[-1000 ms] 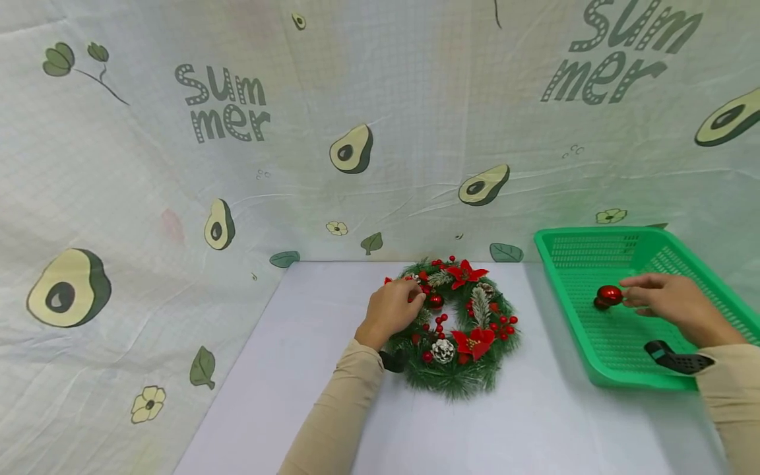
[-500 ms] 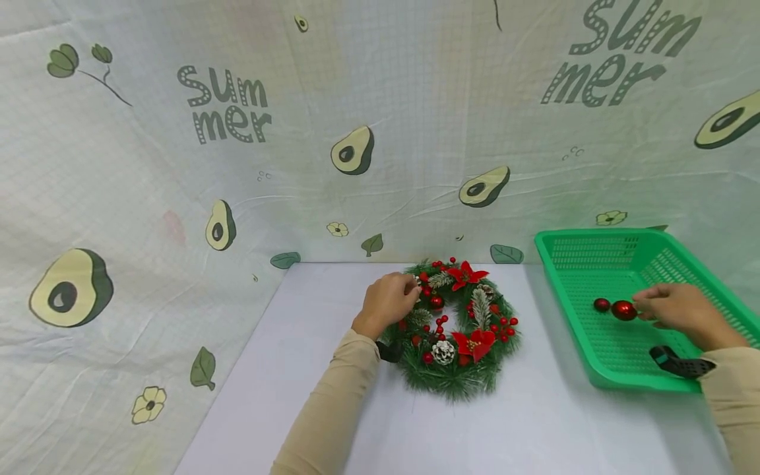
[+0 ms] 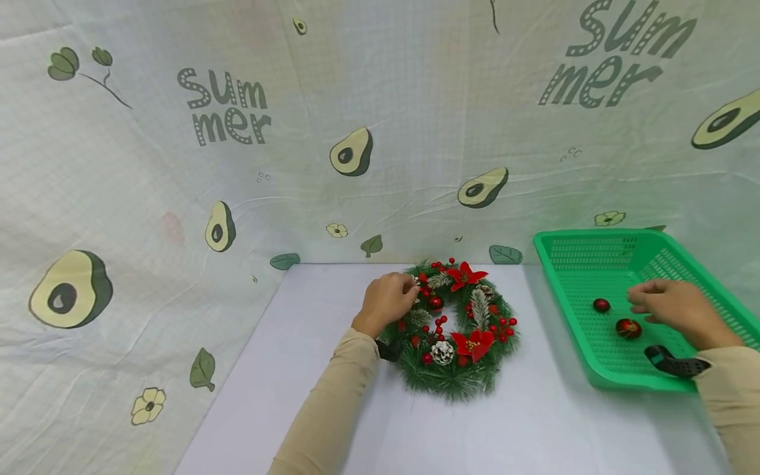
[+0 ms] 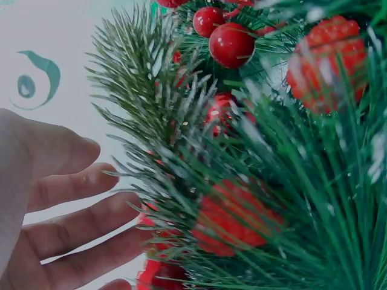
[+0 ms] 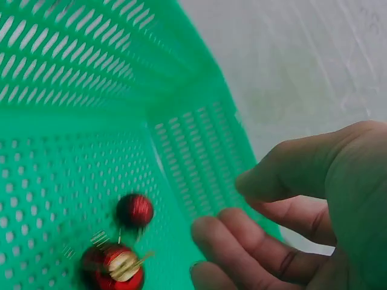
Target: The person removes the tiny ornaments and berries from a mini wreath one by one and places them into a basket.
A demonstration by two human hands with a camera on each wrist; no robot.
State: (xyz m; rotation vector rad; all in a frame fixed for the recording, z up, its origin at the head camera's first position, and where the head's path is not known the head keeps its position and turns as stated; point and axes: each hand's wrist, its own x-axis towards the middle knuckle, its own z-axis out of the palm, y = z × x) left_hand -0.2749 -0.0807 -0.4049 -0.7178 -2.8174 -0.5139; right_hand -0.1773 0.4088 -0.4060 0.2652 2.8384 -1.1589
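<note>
A green Christmas wreath (image 3: 454,382) with red poinsettias, berries and snowy pinecones lies on the white table. At its left side is my left hand (image 3: 388,303); in the left wrist view its loosely bent fingers (image 4: 84,223) reach the frosted sprigs and hold nothing. My right hand (image 3: 673,307) hovers over the green plastic basket (image 3: 584,336), fingers loosely bent, nothing between thumb and fingertips. Below it, a shiny red bauble (image 3: 628,328) with a gold cap (image 5: 124,266) rests on the basket floor. Beside that lies a smaller dark red bauble (image 3: 601,305).
The basket has slotted walls and stands at the table's right, near the back cloth (image 3: 410,132) printed with avocados. A wide stretch of white table (image 3: 534,422) lies in front of the wreath and basket. Both forearms reach in from the front.
My right hand moved a little right and let go of the larger red bauble, which now lies nearer the basket's front. My left hand drew back slightly from the wreath.
</note>
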